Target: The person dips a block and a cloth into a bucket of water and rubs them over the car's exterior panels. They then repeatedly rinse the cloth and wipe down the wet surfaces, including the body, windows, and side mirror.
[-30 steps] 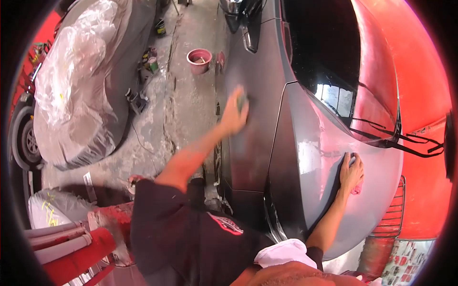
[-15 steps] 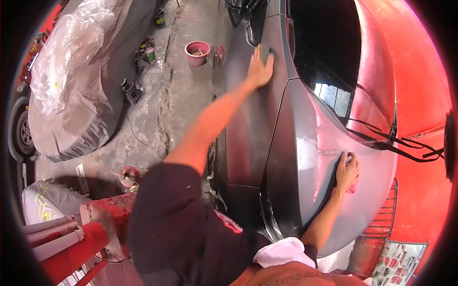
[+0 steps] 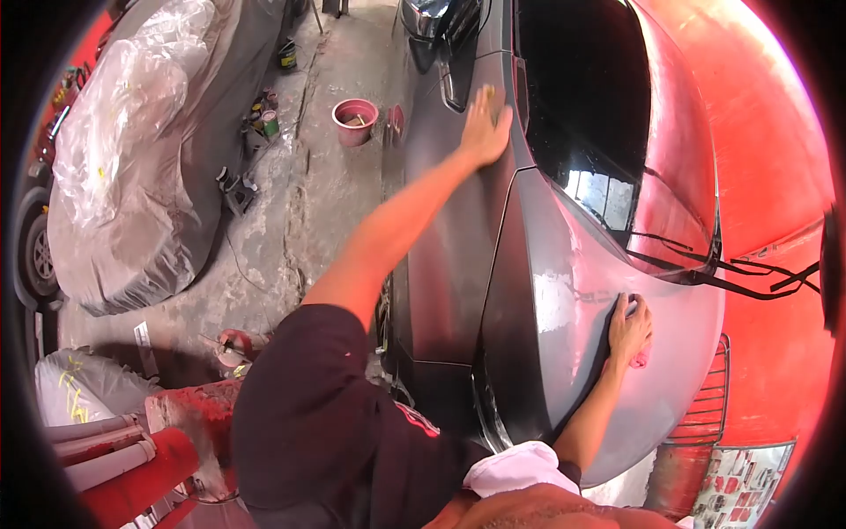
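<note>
My left hand (image 3: 485,128) lies on the grey car's side panel (image 3: 449,229), beside the door handle (image 3: 451,84). Its fingers are stretched out and the thumb stands apart. A small yellowish bit shows at the fingertips, too small to name. Over the rounded corner of the car, my right hand (image 3: 630,331) has its fingers bent around a pink cloth (image 3: 641,354). Most of that cloth is hidden under the palm. The paint there looks dull, with paler patches.
On the floor stand a pink bucket (image 3: 354,132) and several small cans (image 3: 269,122). A plastic-covered vehicle (image 3: 132,194) is at the left. A wiper arm (image 3: 758,289) juts out at the right. Red tubing (image 3: 145,472) lies at lower left.
The view has shifted, so the car sits lower and further left. My left hand has slid along the panel, away from the handle toward the window. My right hand stays on the cloth.
</note>
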Action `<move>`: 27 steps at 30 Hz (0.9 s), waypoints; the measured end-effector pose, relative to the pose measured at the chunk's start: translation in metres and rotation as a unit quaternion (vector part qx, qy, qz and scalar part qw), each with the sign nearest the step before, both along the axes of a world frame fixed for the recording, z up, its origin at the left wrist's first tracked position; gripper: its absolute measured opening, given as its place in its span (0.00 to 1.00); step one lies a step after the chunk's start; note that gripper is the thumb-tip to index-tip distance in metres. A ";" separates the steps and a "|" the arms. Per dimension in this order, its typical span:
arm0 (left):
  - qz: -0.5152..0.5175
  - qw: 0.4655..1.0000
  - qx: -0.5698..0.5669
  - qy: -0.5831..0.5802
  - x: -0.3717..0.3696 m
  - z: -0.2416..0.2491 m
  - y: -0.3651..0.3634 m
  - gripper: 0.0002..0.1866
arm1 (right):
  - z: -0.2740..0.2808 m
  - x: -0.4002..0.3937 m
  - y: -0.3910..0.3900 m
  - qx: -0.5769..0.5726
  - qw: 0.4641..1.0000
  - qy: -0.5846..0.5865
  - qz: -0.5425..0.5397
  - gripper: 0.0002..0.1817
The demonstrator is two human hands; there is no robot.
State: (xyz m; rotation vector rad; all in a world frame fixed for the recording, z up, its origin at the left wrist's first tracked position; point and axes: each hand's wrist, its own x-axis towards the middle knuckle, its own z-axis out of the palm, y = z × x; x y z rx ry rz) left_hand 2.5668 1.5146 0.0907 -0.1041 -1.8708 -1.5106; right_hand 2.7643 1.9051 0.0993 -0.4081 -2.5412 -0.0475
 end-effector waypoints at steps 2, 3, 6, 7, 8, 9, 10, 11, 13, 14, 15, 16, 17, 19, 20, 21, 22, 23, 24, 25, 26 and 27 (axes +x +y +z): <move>-0.041 0.993 -0.083 0.071 0.078 -0.054 0.023 0.36 | 0.006 0.000 -0.007 -0.019 1.000 -0.005 -0.005 0.24; -0.068 0.993 -0.050 0.080 0.141 -0.084 0.046 0.36 | 0.007 0.002 -0.009 -0.029 0.999 -0.017 -0.011 0.24; -0.079 0.989 -0.076 0.098 0.143 -0.091 0.038 0.37 | 0.000 0.000 -0.005 -0.013 1.000 0.002 -0.004 0.24; -0.062 0.985 -0.134 0.094 0.119 -0.084 0.026 0.37 | 0.000 0.002 -0.003 -0.016 1.000 0.005 -0.005 0.24; -0.039 0.991 -0.109 0.065 0.062 -0.057 0.010 0.38 | 0.003 0.002 -0.006 -0.025 1.000 -0.002 -0.006 0.24; -0.015 0.996 -0.081 0.034 -0.002 -0.019 -0.005 0.39 | 0.004 0.002 -0.006 -0.030 0.999 -0.011 -0.007 0.24; 0.001 1.000 -0.030 0.007 -0.051 0.019 -0.021 0.40 | 0.004 -0.001 -0.007 -0.031 0.999 -0.001 -0.006 0.24; 0.030 0.998 -0.035 -0.036 -0.084 0.037 -0.032 0.41 | 0.000 0.001 -0.006 -0.021 1.000 -0.002 -0.009 0.24; 0.044 0.997 -0.057 -0.022 -0.105 0.036 -0.032 0.40 | 0.000 0.002 -0.003 -0.012 1.000 0.002 -0.013 0.23; 0.032 0.996 -0.084 0.029 -0.094 0.010 -0.031 0.39 | 0.000 0.006 -0.003 -0.022 1.000 0.004 -0.015 0.23; -0.011 1.000 -0.024 0.015 -0.038 -0.008 -0.016 0.35 | 0.004 0.005 -0.007 -0.024 1.000 0.004 -0.013 0.23; -0.006 1.000 -0.023 0.015 0.017 -0.035 0.001 0.33 | 0.005 0.004 -0.009 -0.027 1.000 0.002 -0.011 0.23; -0.002 1.000 -0.022 0.014 0.072 -0.062 0.018 0.30 | 0.004 0.004 -0.009 -0.025 1.000 0.009 -0.010 0.23; -0.002 1.000 -0.019 -0.014 0.130 -0.093 0.040 0.30 | 0.002 0.001 -0.007 -0.030 0.999 0.009 -0.016 0.24; 0.000 0.999 -0.046 0.013 0.127 -0.104 0.041 0.31 | 0.003 0.000 -0.005 -0.026 0.999 0.000 -0.023 0.24; 0.002 0.997 -0.076 0.031 0.129 -0.114 0.039 0.32 | 0.003 0.002 -0.006 -0.024 0.999 -0.003 -0.029 0.24; -0.005 1.000 -0.016 -0.018 0.094 -0.090 0.025 0.33 | 0.002 0.005 -0.009 -0.028 0.999 -0.009 -0.030 0.24; -0.010 0.997 0.048 -0.064 0.034 -0.047 0.006 0.34 | 0.003 0.006 -0.011 -0.025 1.000 0.000 -0.018 0.24; 0.034 0.997 0.030 -0.060 -0.011 -0.026 -0.008 0.34 | 0.007 0.006 -0.010 -0.019 1.000 0.013 -0.007 0.24; 0.046 0.994 0.036 -0.093 -0.027 -0.010 -0.013 0.33 | 0.006 0.006 -0.009 -0.011 1.000 0.017 0.000 0.23; 0.043 0.994 0.036 -0.094 -0.015 -0.017 -0.006 0.33 | 0.008 0.008 -0.007 -0.011 1.000 0.017 -0.004 0.23; 0.001 0.998 0.045 -0.049 0.014 -0.033 0.002 0.33 | 0.010 0.007 -0.009 -0.010 1.000 0.012 -0.006 0.22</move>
